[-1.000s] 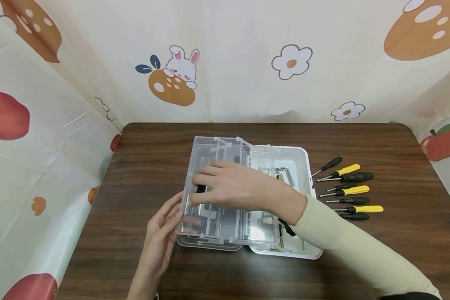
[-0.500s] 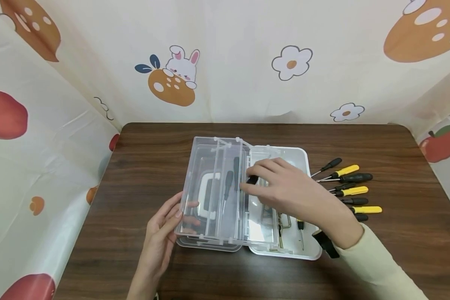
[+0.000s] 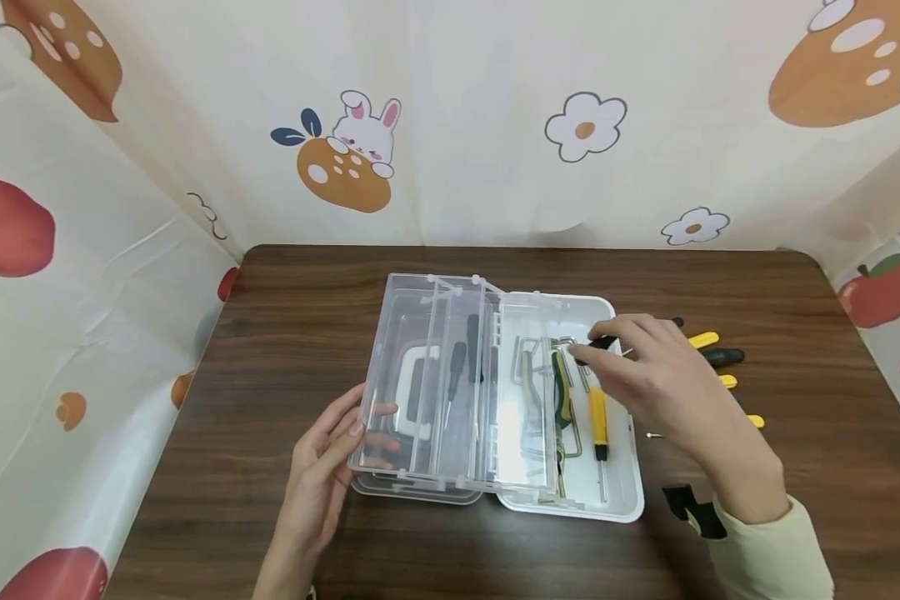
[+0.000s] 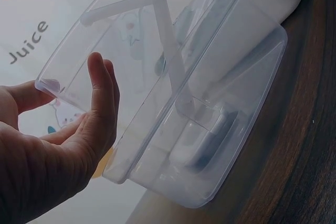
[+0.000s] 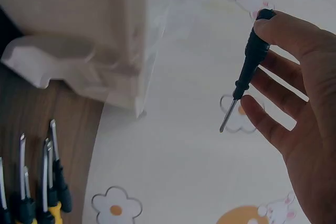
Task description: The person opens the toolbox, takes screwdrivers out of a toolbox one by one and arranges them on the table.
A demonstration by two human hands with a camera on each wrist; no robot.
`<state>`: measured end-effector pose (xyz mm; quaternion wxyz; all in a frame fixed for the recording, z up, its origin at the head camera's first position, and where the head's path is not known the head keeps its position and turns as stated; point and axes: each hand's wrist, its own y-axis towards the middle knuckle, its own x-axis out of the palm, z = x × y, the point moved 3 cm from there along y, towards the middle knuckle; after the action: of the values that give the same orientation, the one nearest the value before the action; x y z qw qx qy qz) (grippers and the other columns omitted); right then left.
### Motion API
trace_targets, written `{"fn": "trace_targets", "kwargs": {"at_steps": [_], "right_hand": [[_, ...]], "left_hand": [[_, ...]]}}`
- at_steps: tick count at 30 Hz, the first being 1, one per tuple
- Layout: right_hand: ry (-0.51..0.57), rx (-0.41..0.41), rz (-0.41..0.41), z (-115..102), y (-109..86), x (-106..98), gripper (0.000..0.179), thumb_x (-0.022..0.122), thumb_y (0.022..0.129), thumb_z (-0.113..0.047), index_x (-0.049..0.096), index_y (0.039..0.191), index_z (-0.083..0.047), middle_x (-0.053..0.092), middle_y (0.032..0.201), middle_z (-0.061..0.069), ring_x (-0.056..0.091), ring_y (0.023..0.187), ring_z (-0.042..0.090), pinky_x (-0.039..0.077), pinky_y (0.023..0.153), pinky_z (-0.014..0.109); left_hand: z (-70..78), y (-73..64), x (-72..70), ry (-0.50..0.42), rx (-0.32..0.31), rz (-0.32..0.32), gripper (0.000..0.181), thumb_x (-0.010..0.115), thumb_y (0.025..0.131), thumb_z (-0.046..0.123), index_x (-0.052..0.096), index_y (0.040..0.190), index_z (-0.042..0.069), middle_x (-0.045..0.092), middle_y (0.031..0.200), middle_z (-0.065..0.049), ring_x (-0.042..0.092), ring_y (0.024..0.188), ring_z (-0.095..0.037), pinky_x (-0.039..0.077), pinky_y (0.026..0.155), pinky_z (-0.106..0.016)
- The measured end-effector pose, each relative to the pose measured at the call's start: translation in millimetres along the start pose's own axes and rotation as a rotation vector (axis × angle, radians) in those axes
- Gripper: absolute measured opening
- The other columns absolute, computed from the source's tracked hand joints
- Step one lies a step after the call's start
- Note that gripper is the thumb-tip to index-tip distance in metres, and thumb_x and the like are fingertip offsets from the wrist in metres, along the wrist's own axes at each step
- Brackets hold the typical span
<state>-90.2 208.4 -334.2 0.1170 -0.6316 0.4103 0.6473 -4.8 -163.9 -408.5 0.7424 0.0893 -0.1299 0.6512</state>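
Observation:
My left hand [image 3: 322, 475] pinches the left edge of a clear plastic tray [image 3: 401, 304], thumb on one side and fingers on the other. The tray spans the opened white toolbox [image 3: 624, 475] and its clear lid [image 3: 420, 490]. Between thumb and fingers of my right hand [image 3: 671, 400] is a short black screwdriver [image 5: 255, 51], its tip pointing down and left in the right wrist view. That hand hovers above the box's right rim. Inside the box lie a yellow-handled screwdriver [image 3: 597, 417], a green-and-yellow handled tool [image 3: 562, 392] and bent metal hex keys.
Several black-handled and yellow-handled screwdrivers [image 3: 722, 358] lie on the wooden table right of the box, partly behind my right hand. Two dark screwdrivers [image 3: 457, 367] and the lid's white handle [image 3: 405, 383] show through the clear plastic. A patterned curtain [image 3: 487, 192] encloses the table.
My right hand has moved right from over the clear tray to the box's right rim, carrying the black screwdriver. The left hand stays on the tray's edge.

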Motion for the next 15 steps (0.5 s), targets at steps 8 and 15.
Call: {"fn": "trace_targets", "kwargs": {"at_steps": [8, 15], "right_hand": [[0.021, 0.087, 0.087, 26.1, -23.5, 3.0, 0.06, 0.089, 0.066, 0.009, 0.078, 0.119, -0.017, 0.068, 0.113, 0.012, 0.06, 0.105, 0.032, 0.043, 0.081, 0.044], [0.029, 0.13, 0.104, 48.8, -40.3, 15.6, 0.054, 0.086, 0.066, 0.014, 0.079, 0.112, -0.013, 0.068, 0.106, 0.011, 0.06, 0.099, 0.034, 0.045, 0.08, 0.049]], "left_hand": [[0.4, -0.3, -0.1, -0.008, 0.0, -0.004, 0.047, 0.039, 0.11, 0.004, 0.036, 0.157, -0.002, 0.07, 0.132, -0.009, 0.076, 0.093, -0.019, 0.068, 0.075, -0.04], [0.1, -0.2, 0.4, -0.008, -0.014, 0.002, 0.047, 0.04, 0.111, 0.005, 0.036, 0.157, -0.001, 0.07, 0.132, -0.008, 0.076, 0.093, -0.018, 0.068, 0.076, -0.04]]}}
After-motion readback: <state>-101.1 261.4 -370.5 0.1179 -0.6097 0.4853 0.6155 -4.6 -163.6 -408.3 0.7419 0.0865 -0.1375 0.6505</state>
